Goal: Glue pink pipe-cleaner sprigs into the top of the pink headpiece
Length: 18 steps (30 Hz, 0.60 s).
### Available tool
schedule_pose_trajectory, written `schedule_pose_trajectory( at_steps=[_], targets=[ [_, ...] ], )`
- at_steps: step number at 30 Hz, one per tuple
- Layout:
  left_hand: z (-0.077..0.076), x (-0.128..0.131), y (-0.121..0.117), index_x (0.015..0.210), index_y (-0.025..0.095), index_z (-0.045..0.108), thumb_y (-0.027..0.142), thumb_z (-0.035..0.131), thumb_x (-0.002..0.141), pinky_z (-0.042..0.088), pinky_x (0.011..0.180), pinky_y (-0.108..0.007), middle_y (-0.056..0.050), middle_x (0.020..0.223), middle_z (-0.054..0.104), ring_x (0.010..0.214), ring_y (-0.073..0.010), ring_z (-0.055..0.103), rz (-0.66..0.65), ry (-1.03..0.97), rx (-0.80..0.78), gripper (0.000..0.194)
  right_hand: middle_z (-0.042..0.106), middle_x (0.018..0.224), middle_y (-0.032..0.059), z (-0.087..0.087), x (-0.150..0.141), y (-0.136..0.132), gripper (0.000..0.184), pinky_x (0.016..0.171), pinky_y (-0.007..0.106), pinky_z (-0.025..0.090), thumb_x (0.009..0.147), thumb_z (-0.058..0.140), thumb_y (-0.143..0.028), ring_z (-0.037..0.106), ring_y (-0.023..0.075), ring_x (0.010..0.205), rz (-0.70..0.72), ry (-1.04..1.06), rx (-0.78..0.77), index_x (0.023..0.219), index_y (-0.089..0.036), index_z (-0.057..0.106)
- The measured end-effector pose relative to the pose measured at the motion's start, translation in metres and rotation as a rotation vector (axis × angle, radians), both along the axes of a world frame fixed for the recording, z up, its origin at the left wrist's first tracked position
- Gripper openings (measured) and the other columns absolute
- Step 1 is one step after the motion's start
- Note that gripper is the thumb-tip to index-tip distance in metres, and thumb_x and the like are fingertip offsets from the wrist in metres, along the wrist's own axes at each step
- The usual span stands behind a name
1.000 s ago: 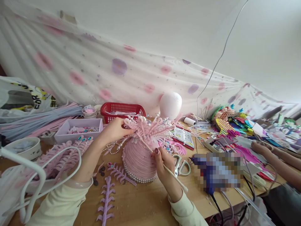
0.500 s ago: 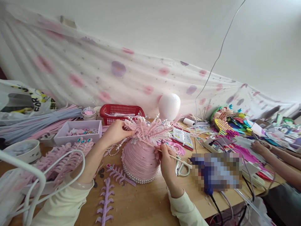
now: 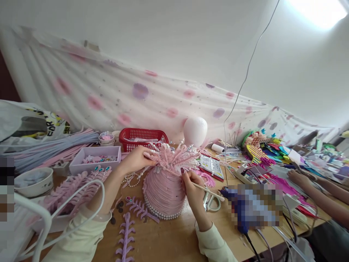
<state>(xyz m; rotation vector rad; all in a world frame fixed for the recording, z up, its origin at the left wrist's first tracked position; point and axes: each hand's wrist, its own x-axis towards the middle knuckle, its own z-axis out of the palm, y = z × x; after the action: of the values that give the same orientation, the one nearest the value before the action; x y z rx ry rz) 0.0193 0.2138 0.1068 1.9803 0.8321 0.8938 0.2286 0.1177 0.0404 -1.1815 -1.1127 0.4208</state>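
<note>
A pink dome-shaped headpiece [image 3: 163,189], wound in rows of fuzzy strips with a pearl band round its base, stands on the table in front of me. Pink pipe-cleaner petals [image 3: 174,154] and pearl-tipped stems fan out over its top. At the upper left of the dome, my left hand [image 3: 139,160] pinches one of these petals between thumb and fingers. My right hand [image 3: 194,189] is closed round a thin wooden stick [image 3: 209,191], whose tip reaches toward the base of the petals. That tip's exact contact is hard to make out.
Purple leaf-shaped pieces [image 3: 125,236] lie before the dome. White-handled scissors [image 3: 212,203] and a blue glue gun [image 3: 241,218], partly blurred, are right. A lilac box [image 3: 95,160], red basket [image 3: 144,134] and white foam head [image 3: 195,131] stand behind. A co-worker's hands [image 3: 300,178] work at far right.
The camera view has tilted up a little, so everything sits lower. My right fingers have shifted slightly on the stick; my left hand still pinches the petal.
</note>
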Motion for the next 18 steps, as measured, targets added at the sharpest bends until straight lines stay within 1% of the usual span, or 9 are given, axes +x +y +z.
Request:
schedule_pose_trajectory(
  at_steps=[3,5,7,10,13,15,18],
  targets=[
    [-0.003,0.006,0.001,0.071,0.017,0.074,0.031,0.067,0.066,0.054,0.073,-0.034,-0.005,0.083,0.079,0.080,-0.0262,0.071,0.065,-0.007,0.083,0.016,0.042,0.046,-0.0051,0.010,0.000,0.010,0.052,0.046,0.025,0.027,0.078,0.067,-0.060,0.035,0.0092,0.046,-0.020,-0.084,0.043,0.050,-0.022,0.044],
    [-0.007,0.012,0.003,0.079,0.017,0.075,0.031,0.067,0.068,0.054,0.077,-0.036,-0.005,0.088,0.079,0.085,-0.0273,0.072,0.136,-0.025,0.133,0.019,0.042,0.047,-0.0051,0.016,-0.001,0.017,0.049,0.047,0.025,0.028,0.078,0.067,-0.057,0.035,0.0095,0.047,0.008,-0.119,0.058,0.051,-0.022,0.045],
    [-0.012,0.018,0.005,0.084,0.017,0.075,0.031,0.068,0.068,0.054,0.078,-0.037,-0.007,0.092,0.079,0.088,-0.0283,0.072,0.192,-0.055,0.153,0.022,0.042,0.048,-0.0056,0.019,-0.002,0.024,0.046,0.048,0.026,0.027,0.078,0.067,-0.053,0.035,0.0096,0.048,0.030,-0.124,0.070,0.052,-0.022,0.044],
    [-0.018,0.024,0.008,0.088,0.016,0.073,0.030,0.070,0.068,0.054,0.079,-0.038,-0.009,0.094,0.079,0.089,-0.0291,0.073,0.206,-0.129,0.116,0.025,0.040,0.047,-0.0060,0.015,-0.001,0.032,0.045,0.049,0.026,0.027,0.077,0.066,-0.049,0.032,0.0093,0.048,0.009,-0.072,0.071,0.051,-0.023,0.040],
    [-0.023,0.028,0.010,0.094,0.016,0.071,0.028,0.072,0.066,0.054,0.082,-0.038,-0.009,0.094,0.079,0.088,-0.0275,0.073,0.208,-0.211,0.074,0.030,0.040,0.046,-0.0063,0.009,0.002,0.034,0.043,0.049,0.026,0.027,0.075,0.065,-0.046,0.032,0.0093,0.047,0.013,-0.001,0.028,0.050,-0.024,0.039],
    [-0.024,0.029,0.010,0.096,0.016,0.069,0.028,0.073,0.066,0.054,0.081,-0.038,-0.009,0.093,0.079,0.086,-0.0268,0.073,0.246,-0.224,0.077,0.032,0.041,0.046,-0.0062,0.007,0.003,0.034,0.041,0.049,0.027,0.027,0.075,0.065,-0.045,0.032,0.0096,0.047,0.018,0.021,0.002,0.050,-0.024,0.039],
    [-0.025,0.031,0.008,0.092,0.015,0.069,0.029,0.073,0.067,0.053,0.078,-0.038,-0.010,0.089,0.078,0.082,-0.0273,0.073,0.293,-0.196,0.091,0.029,0.040,0.046,-0.0062,0.007,0.002,0.032,0.037,0.048,0.027,0.026,0.073,0.062,-0.041,0.033,0.0098,0.047,0.001,0.034,-0.023,0.050,-0.024,0.039]
  ],
)
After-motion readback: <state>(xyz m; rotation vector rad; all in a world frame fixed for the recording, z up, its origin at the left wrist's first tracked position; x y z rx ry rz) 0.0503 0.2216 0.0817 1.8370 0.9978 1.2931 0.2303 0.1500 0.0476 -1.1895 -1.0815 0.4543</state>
